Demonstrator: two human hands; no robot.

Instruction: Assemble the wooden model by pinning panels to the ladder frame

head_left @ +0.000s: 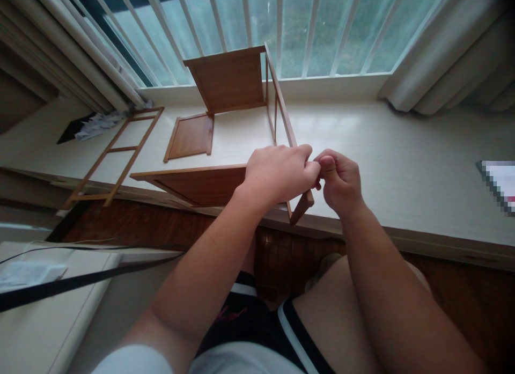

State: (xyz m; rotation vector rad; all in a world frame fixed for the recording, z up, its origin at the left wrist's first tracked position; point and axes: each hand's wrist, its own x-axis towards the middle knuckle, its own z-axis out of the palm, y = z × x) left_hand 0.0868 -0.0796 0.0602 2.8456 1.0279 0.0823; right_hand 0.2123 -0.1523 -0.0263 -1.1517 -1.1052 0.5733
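Note:
A half-built wooden rack lies on a pale window ledge, its long side rail running toward me. My left hand is closed over the near end of that rail, where a flat wooden shelf panel meets it. My right hand is pinched shut right beside the left, thumb on top, touching its fingertips. What the pinch holds is too small to make out. The rail's foot sticks out below my hands.
A loose ladder-shaped wooden frame and a small wooden panel lie to the left on the ledge. Crumpled paper sits at the far left. White curtains hang at both sides. A black strap crosses a white surface beside my knees.

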